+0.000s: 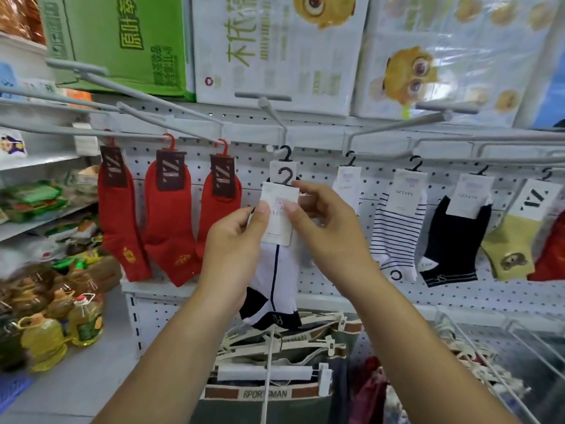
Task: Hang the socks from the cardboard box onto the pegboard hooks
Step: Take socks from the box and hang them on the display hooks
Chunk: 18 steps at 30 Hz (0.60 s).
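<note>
Now left hand (241,237) and right hand (321,218) both pinching card header of white sock (275,270), held just below pegboard hook (276,125). Keeping card level, aiming black hanger loop (286,176) onto hook tip, behind already-hung pair.

This is a small retail shop: a white pegboard wall (305,166) with long display hooks (171,108) carries carded socks (171,215), cooking oil bottles (85,319) crowd side shelves (46,206), and boxed goods (275,50) sit overhead.
</note>
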### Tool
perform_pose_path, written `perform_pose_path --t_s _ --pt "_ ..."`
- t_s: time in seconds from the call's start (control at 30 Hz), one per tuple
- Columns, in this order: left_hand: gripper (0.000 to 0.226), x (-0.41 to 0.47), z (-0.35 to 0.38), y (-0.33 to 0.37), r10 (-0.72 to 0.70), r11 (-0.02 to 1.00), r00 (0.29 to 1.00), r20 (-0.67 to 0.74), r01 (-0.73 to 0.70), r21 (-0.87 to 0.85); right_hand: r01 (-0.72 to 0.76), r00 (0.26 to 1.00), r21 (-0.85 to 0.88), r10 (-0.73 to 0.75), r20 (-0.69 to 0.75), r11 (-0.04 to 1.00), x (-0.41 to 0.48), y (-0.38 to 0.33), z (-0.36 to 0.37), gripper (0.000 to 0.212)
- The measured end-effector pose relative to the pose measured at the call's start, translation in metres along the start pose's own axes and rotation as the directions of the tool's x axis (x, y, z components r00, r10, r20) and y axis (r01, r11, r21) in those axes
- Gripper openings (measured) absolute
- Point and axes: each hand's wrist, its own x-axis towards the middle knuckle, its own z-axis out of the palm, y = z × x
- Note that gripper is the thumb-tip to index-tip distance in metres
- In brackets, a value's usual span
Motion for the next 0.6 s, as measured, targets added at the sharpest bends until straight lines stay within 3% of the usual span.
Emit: perform_pose_path --t_s 0.1,0.17,0.23,0.4,0.6 --pt "0.024 0.000 0.005 0.003 0.085 0.995 0.996 -0.019 -0.084 0.054 0.061 0.997 0.006 -0.060 -0.054 0.998 0.006 0.003 -0.004 0.030" --pt "0.017 0.000 0.005 0.009 0.178 0.981 0.979 -0.100 -0.169 0.090 0.064 0.993 0.016 -0.062 -0.102 0.998 0.013 0.004 -0.010 0.030" --pt "0.024 0.001 0.006 0.017 0.266 0.963 0.946 -0.186 -0.252 0.098 0.070 0.989 0.014 -0.067 -0.132 0.997 0.022 0.004 -0.014 0.030" --pt "0.031 0.001 0.010 0.035 0.410 0.912 0.887 -0.212 -0.400 0.089 0.126 0.987 -0.051 -0.131 -0.098 0.991 0.049 0.004 -0.012 0.029" --pt "0.009 -0.003 0.018 0.051 0.499 0.866 0.840 -0.213 -0.475 0.157 0.145 0.988 -0.072 -0.148 -0.039 0.987 0.064 0.015 -0.001 0.028"
